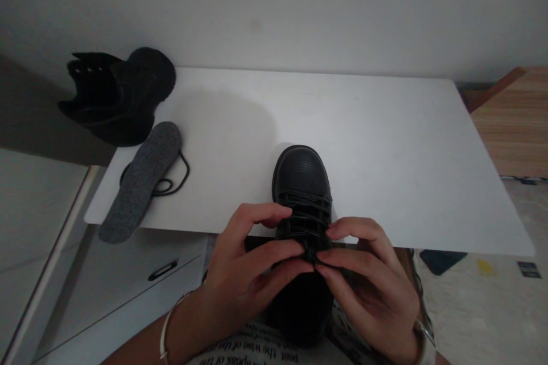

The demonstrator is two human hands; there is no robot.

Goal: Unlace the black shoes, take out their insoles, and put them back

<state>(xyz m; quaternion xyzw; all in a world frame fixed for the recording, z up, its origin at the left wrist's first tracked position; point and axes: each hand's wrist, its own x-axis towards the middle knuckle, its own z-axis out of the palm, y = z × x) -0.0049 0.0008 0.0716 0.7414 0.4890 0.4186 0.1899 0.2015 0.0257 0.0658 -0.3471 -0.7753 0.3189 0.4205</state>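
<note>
A black leather shoe (pixel 302 182) lies toe-away on the near edge of the white table (pixel 385 159), its heel hanging over my lap. My left hand (pixel 244 279) and my right hand (pixel 368 279) meet over the lacing. The fingertips of both are pinched on the black shoelace (pixel 311 252) where it crosses near the top eyelets. The thumbs rest higher on the laces. The rear of the shoe is hidden behind my hands.
A second black shoe (pixel 115 94) sits on its side at the table's far left corner. A grey insole (pixel 143 177) overhangs the left edge with a loose black lace (pixel 177 179) beside it. White drawers (pixel 128 285) stand lower left, a wooden surface (pixel 514 125) to the right.
</note>
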